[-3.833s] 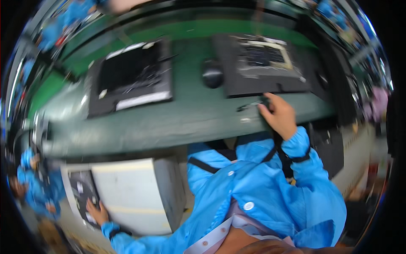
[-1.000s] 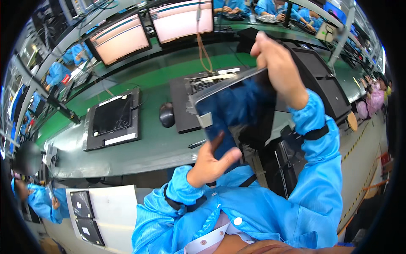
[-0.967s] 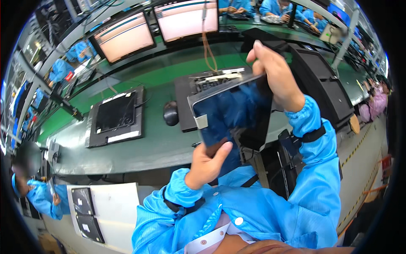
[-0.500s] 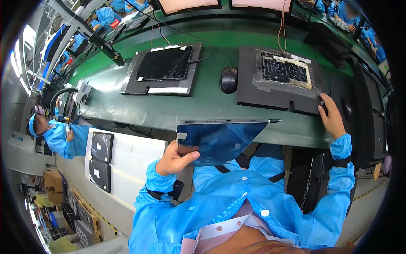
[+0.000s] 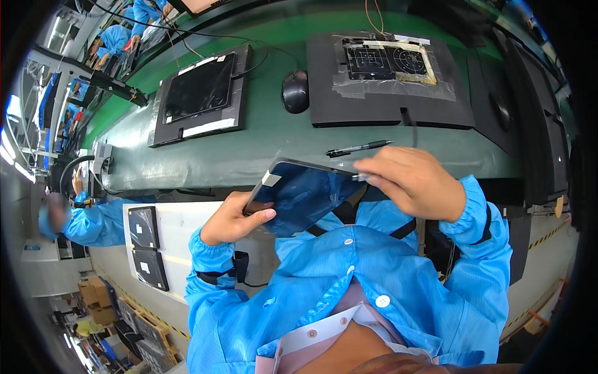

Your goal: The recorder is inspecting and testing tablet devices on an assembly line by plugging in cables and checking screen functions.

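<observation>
My left hand [image 5: 230,219] grips one edge of a tablet [image 5: 305,201], thumb over its dark glossy screen, which has a pale tab at a corner. The tablet is held tilted above my lap, in front of the bench edge. My right hand [image 5: 416,182] pinches a small cable plug [image 5: 359,177] at the tablet's right edge; blur hides whether the plug is inserted. Just beyond the tablet, a black pen [image 5: 358,149] lies on the green bench [image 5: 261,149].
A foam board with a target-pattern panel [image 5: 392,61] sits ahead, a black mouse [image 5: 295,91] beside it. Further left, another tablet [image 5: 200,87] rests on a dark board. Two wrapped black panels [image 5: 149,269] lie on a white table. A co-worker [image 5: 93,221] is at far left.
My right hand has come from the foam board's right corner to the tablet's right edge with the plug. The tablet has tilted, and the head view has shifted.
</observation>
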A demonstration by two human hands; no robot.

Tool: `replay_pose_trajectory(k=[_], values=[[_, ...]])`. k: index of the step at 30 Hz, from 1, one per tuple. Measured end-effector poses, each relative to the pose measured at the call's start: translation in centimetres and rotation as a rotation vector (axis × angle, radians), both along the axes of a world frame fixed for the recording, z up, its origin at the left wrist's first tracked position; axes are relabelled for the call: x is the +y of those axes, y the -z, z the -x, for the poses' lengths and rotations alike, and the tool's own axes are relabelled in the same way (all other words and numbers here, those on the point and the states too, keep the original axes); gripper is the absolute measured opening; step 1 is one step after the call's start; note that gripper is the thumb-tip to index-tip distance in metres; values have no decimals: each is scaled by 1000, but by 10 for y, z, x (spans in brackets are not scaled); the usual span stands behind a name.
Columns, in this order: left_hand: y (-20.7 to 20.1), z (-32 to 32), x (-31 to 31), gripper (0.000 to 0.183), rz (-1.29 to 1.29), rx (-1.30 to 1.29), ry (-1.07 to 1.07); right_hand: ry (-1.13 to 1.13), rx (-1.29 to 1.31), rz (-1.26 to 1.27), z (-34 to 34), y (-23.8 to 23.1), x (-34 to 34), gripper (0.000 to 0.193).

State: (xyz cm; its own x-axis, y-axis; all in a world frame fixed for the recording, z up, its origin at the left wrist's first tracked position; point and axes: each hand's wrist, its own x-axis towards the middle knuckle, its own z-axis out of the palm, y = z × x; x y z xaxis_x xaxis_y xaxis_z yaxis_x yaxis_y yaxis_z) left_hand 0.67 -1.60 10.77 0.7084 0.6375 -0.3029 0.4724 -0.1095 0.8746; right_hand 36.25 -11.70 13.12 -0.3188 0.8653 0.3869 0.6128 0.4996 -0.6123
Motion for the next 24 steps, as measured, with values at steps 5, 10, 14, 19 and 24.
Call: replay_pose_trajectory(k=[5, 10, 14, 19, 24], values=[[-2, -3, 0, 32, -54, 32, 116, -41, -7, -111, 4, 3, 11, 18], [-5, -7, -1, 37, -66, -4, 167, -75, -151, -190, 2, 6, 16, 26], [-7, -12, 0, 40, -95, 18, 178, -59, -189, -202, 1, 4, 14, 30], [-3, -16, 4, 41, -75, 45, 218, -140, -322, -171, -1, -5, 17, 28], [-2, -28, 6, 40, -80, 22, 216, -196, -277, -157, -8, -2, 23, 27]])
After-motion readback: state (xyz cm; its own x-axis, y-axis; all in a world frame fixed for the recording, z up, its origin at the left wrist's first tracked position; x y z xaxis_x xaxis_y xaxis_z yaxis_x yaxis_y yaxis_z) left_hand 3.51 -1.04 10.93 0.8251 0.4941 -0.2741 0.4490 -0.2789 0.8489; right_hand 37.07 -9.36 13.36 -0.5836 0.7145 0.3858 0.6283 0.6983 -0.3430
